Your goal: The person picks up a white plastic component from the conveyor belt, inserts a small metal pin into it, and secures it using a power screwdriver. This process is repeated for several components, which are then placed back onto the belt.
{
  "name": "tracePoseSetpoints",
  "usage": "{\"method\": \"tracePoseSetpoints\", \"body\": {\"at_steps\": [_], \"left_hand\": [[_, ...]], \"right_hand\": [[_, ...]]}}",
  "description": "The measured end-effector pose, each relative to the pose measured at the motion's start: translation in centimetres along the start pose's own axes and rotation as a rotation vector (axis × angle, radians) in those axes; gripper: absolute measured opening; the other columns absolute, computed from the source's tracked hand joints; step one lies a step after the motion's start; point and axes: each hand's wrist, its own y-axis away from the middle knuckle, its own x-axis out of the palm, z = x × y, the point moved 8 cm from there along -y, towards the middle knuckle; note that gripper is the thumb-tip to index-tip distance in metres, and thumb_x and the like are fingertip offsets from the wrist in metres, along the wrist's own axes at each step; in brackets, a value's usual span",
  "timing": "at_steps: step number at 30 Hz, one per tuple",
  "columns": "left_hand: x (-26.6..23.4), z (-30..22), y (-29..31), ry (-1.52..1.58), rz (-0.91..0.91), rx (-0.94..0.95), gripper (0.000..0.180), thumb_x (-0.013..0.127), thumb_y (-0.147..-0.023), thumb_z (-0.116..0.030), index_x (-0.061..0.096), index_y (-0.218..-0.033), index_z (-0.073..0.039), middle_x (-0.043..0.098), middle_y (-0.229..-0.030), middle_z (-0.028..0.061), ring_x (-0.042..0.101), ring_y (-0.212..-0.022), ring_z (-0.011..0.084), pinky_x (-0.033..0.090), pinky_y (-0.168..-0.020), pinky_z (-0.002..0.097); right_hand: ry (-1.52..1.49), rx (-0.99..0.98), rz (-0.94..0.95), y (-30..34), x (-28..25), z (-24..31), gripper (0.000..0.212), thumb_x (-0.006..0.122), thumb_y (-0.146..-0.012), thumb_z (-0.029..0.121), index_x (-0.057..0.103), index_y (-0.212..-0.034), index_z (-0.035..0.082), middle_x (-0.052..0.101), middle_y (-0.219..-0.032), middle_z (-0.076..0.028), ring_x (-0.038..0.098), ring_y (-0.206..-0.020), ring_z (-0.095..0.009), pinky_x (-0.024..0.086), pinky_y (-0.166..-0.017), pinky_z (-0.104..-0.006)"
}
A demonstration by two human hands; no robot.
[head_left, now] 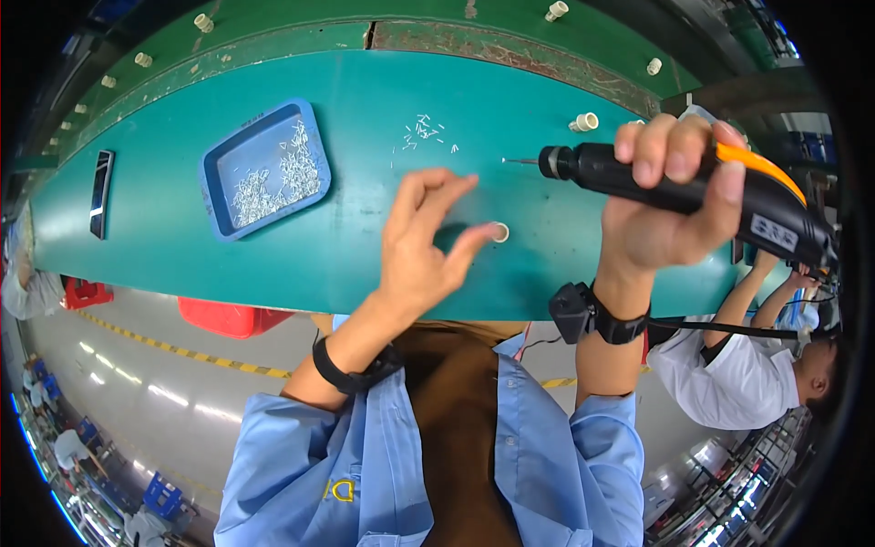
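My right hand (670,196) is wrapped round a black electric screwdriver (592,166) with an orange strip, held over the bench's right side. Its thin bit points left, and a small bright spot shows at the tip; whether that is a screw I cannot tell. My left hand (424,237) is over the middle of the bench, thumb and fingers apart, with nothing visible between them. Right by its thumb tip is a small cream round piece (501,232); whether they touch is unclear. Beyond the left hand, several small silvery screws (422,128) lie loose on the green bench top (365,100).
A blue tray (210,178) with many small silvery pieces sits to the left, and a dark phone-like slab (102,196) lies farther left. Cream pegs (583,121) stand along the far side. A red stool (228,316) is below the bench. A co-worker in white (729,374) works at right.
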Motion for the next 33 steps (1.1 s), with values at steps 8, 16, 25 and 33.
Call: {"method": "tracePoseSetpoints", "body": {"at_steps": [8,16,25,33], "left_hand": [[1.6,-0.3,-0.4,0.003,0.115,0.035,0.023,0.068,-0.072,0.005,0.067,-0.095,-0.001,0.053,-0.087,0.0064,0.053,-0.068,0.0152,0.043,-0.057,0.0269],[2.1,-0.8,0.2,-0.009,0.131,0.067,0.018,0.068,-0.071,0.007,0.068,-0.087,-0.001,0.053,-0.079,0.0051,0.055,-0.065,0.0153,0.043,-0.055,0.0271],[1.9,-2.1,0.3,-0.038,0.18,0.144,0.017,0.075,-0.066,-0.005,0.065,-0.08,-0.003,0.052,-0.077,0.0041,0.054,-0.067,0.0216,0.044,-0.058,0.0332],[3.4,0.2,1.2,-0.019,0.202,0.034,0.033,0.073,-0.065,0.004,0.063,-0.096,-0.001,0.058,-0.095,0.009,0.058,-0.073,0.0199,0.048,-0.063,0.0285]], "right_hand": [[-0.066,0.055,0.083,2.9,1.1,2.3,0.035,0.051,-0.086,0.029,0.047,-0.113,0.008,0.047,-0.07,-0.003,0.048,-0.054,-0.015,0.043,-0.053,-0.0336],[-0.051,0.038,0.184,3.8,1.4,3.5,0.037,0.051,-0.087,0.035,0.051,-0.114,0.01,0.047,-0.072,0.0,0.046,-0.055,-0.013,0.04,-0.053,-0.0309],[-0.018,0.015,0.321,4.6,3.1,4.6,0.042,0.05,-0.088,0.037,0.05,-0.118,0.008,0.046,-0.072,0.0,0.044,-0.052,-0.011,0.039,-0.05,-0.029],[0.049,0.023,0.286,4.8,2.4,3.4,0.042,0.049,-0.088,0.035,0.048,-0.12,0.007,0.045,-0.07,0.0,0.042,-0.05,-0.011,0.04,-0.049,-0.029]]}}
